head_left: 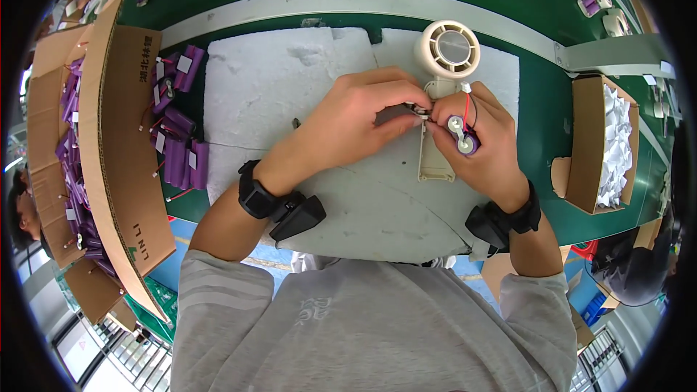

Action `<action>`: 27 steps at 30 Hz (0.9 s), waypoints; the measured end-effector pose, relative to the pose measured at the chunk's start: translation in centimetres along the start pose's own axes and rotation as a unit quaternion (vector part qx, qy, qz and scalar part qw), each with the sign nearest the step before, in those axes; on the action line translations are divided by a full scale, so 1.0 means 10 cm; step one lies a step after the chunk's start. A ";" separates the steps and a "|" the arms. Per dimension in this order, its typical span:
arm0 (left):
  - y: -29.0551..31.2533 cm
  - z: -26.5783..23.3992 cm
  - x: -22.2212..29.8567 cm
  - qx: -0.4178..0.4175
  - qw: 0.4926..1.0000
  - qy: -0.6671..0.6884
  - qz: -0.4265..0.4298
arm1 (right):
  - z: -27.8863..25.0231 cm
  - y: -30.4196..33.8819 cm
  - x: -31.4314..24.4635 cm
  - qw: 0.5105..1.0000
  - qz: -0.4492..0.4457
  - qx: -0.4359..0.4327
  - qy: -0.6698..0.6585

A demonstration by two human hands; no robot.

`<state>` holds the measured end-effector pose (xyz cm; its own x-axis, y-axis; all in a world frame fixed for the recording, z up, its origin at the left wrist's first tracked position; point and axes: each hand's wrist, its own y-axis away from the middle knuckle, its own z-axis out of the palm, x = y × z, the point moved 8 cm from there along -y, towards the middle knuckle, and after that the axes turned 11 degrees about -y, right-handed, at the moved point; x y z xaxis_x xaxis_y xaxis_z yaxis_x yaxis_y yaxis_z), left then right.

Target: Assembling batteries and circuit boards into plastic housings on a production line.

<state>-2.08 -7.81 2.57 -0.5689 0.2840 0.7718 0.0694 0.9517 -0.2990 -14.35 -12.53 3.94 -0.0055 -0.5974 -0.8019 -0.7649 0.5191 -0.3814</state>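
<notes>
A cream handheld fan (447, 49) lies on the white foam sheet, its round head away from me and its opened handle shell (435, 165) pointing toward me. Over the handle, my left hand (370, 112) pinches a small dark flat piece (396, 112) with a shiny end near the fingertips. In my right hand (485, 152) rests a purple two-cell battery pack (465, 136), its pale round ends showing. Red and black wires rise from the pack to a white connector (465, 88). The fingertips of both hands nearly meet, and partly hide the handle and what lies between them.
Foam sheeting (283, 94) covers part of the green table (548, 138). At left, several purple battery packs (178, 152) lie beside a large cardboard box (123, 152) with more packs. A smaller box (587, 145) of crumpled silvery-white pieces stands right. A pale metal rail (348, 1) crosses behind.
</notes>
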 end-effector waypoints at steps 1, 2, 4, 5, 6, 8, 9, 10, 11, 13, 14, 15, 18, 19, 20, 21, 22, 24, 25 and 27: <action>0.00 0.00 0.00 -0.003 1.000 0.001 -0.001 | 0.00 0.00 -0.01 1.000 0.002 -0.003 -0.001; 0.00 0.00 0.00 -0.007 1.000 0.003 -0.002 | 0.01 0.00 -0.01 1.000 0.009 -0.015 0.001; 0.01 0.00 0.03 -0.010 1.000 0.006 0.000 | 0.04 0.00 -0.01 0.999 0.024 -0.037 0.004; 0.01 0.01 0.05 -0.014 1.000 0.007 0.005 | 0.05 0.01 -0.01 0.999 0.025 -0.039 0.003; 0.02 0.02 0.06 -0.020 1.000 0.008 0.010 | 0.06 0.01 -0.02 0.999 0.027 -0.042 -0.001; 0.03 0.02 0.04 -0.031 0.999 0.002 0.013 | 0.08 0.02 -0.03 0.998 0.030 -0.048 -0.009; 0.04 0.02 0.03 -0.043 0.999 -0.005 0.018 | 0.08 0.03 -0.03 0.998 0.031 -0.048 -0.009; 0.05 0.03 0.03 -0.055 0.998 -0.013 0.022 | 0.09 0.03 -0.03 0.998 0.034 -0.051 -0.005; 0.05 0.04 0.01 -0.054 0.998 -0.012 0.022 | 0.09 0.03 -0.03 0.998 0.036 -0.055 -0.001; 0.08 0.03 -0.04 -0.012 1.000 0.005 0.005 | 0.09 0.03 -0.02 0.998 0.038 -0.059 0.003; 0.09 0.01 -0.07 0.009 1.000 0.013 -0.003 | 0.10 0.03 -0.01 0.997 0.034 -0.064 0.005; 0.10 0.00 -0.06 0.009 1.000 0.013 -0.003 | 0.10 0.04 -0.01 0.997 0.030 -0.069 0.007; 0.11 0.04 0.00 -0.048 0.999 -0.017 -0.015 | 0.09 0.02 -0.05 0.997 0.017 -0.072 0.009; 0.11 0.05 0.02 -0.049 0.999 -0.016 -0.015 | 0.08 0.01 -0.08 0.997 0.007 -0.070 0.010; 0.10 0.06 0.03 -0.042 0.998 0.040 -0.025 | 0.07 0.01 -0.10 0.998 -0.002 -0.068 0.010; 0.10 0.07 0.04 -0.035 0.994 0.095 -0.034 | 0.07 0.01 -0.08 0.998 -0.002 -0.067 0.011; 0.09 0.08 0.04 -0.029 0.987 0.151 -0.043 | 0.05 0.00 -0.08 0.999 -0.016 -0.049 -0.011; 0.10 0.11 -0.02 -0.056 0.982 0.159 -0.082 | 0.01 0.01 -0.08 0.997 -0.044 -0.014 -0.055; 0.12 0.15 -0.07 -0.083 0.975 0.167 -0.122 | 0.00 0.02 -0.09 0.997 -0.044 -0.013 -0.054; 0.15 0.19 -0.12 -0.108 0.965 0.175 -0.162 | -0.10 0.05 -0.09 0.996 -0.023 0.022 -0.081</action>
<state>-2.85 -7.00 0.10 -0.2806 -0.0459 0.9587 0.1262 0.9884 0.0843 -15.39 -12.35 5.00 0.1352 -0.5165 -0.8456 -0.7327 0.5224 -0.4363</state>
